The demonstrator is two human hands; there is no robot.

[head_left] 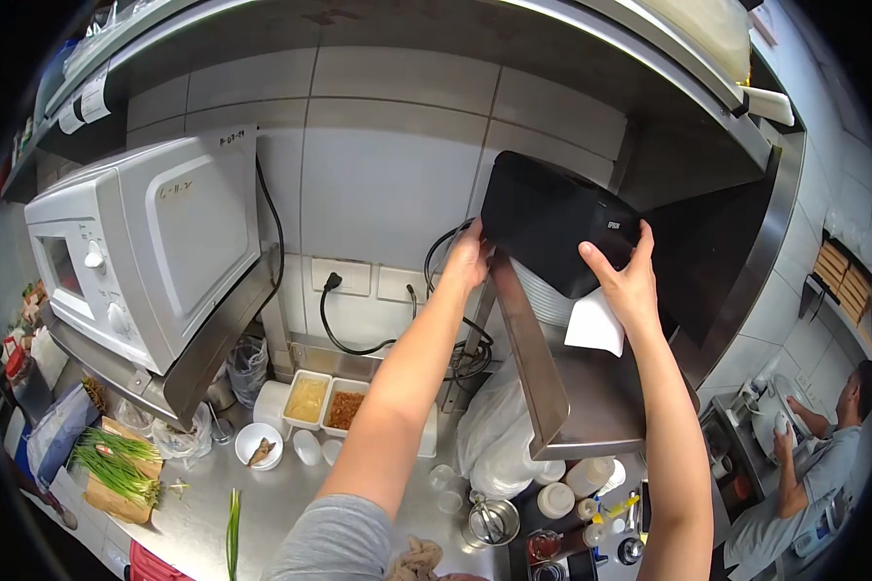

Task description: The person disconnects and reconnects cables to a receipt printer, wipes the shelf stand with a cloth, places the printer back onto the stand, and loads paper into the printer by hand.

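Observation:
A black Epson receipt printer [552, 218] sits tilted at the steel shelf on the right. My left hand [467, 254] grips its left side, with the fingertips partly hidden behind the edge. On the lower right, my right hand [626, 281] holds the casing, thumb on the front and fingers around the corner. A white paper slip [596, 324] hangs beneath the printer, close to my right palm. Below the printer, a white ribbed stack [541, 295], which looks like plates, shows on the shelf [591, 412]. Black cables [470, 339] hang near my left wrist.
A white microwave [155, 252] stands on a left shelf. On the counter below are green onions [116, 465], a white bowl [259, 446], food tubs [344, 402], a metal pot [491, 521] and several bottles. Another person [814, 484] handles dishes at the far right.

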